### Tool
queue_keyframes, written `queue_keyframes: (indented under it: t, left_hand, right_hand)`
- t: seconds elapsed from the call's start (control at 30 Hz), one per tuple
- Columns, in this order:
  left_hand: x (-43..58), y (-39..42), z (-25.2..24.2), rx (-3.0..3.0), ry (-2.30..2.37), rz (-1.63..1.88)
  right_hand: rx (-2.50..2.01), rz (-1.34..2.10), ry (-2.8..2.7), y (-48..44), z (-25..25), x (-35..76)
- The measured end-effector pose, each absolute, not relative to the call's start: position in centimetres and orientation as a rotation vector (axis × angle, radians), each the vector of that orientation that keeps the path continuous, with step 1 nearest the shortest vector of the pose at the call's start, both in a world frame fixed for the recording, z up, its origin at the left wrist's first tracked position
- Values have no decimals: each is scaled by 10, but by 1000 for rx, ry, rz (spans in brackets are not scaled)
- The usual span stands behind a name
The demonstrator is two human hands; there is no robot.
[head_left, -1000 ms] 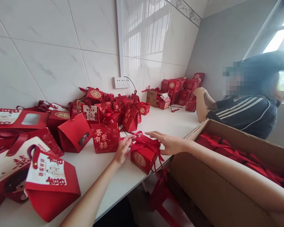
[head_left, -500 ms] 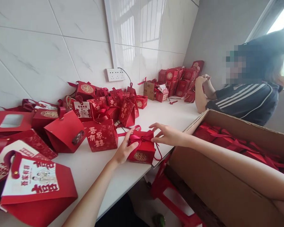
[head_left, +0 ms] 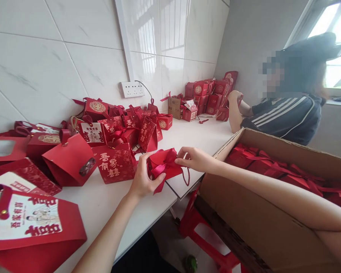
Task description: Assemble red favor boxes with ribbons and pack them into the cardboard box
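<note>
A small red gift box (head_left: 172, 171) with a ribbon bow (head_left: 160, 169) on top is over the table near its front edge. My left hand (head_left: 145, 177) grips the box from its left side, thumb across the near side by the ribbon. At the box's right upper edge, the fingers of my right hand (head_left: 195, 159) are closed in a pinch at the ribbon. A dark red cord (head_left: 186, 181) loops down on the right of the box. The box's underside is hidden.
Many red gift boxes (head_left: 116, 163) crowd the white table (head_left: 150, 216) on the left; more are stacked (head_left: 200, 89) at the back. A large cardboard carton (head_left: 244, 212) of red boxes stands at right. Beyond it sits a co-worker (head_left: 284, 117). A red stool (head_left: 199, 231) is below.
The box has been tilted and turned, so its gold emblem no longer shows. My right fingers have closed at its ribbon. The view has shifted slightly right.
</note>
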State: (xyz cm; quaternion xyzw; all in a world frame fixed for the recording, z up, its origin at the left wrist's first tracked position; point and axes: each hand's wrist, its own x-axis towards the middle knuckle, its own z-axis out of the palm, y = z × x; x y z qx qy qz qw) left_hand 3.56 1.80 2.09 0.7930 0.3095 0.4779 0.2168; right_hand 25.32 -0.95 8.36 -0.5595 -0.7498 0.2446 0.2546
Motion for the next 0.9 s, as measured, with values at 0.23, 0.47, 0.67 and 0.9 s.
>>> queue_keyframes:
  t: [0.23, 0.47, 0.67, 0.9]
  left_hand:
    - [34, 21, 23, 2107, 872, 1284]
    - [38, 18, 22, 2128, 924, 1365]
    - [40, 13, 22, 2132, 734, 1273]
    - [59, 4, 26, 1936, 944, 1344]
  right_hand:
    - [-1527, 731, -2172, -10, 78, 252]
    - [-1539, 830, -2367, -18, 92, 250]
    - [-1525, 802, -2346, -20, 84, 248]
    - [-1505, 787, -2456, -21, 100, 253]
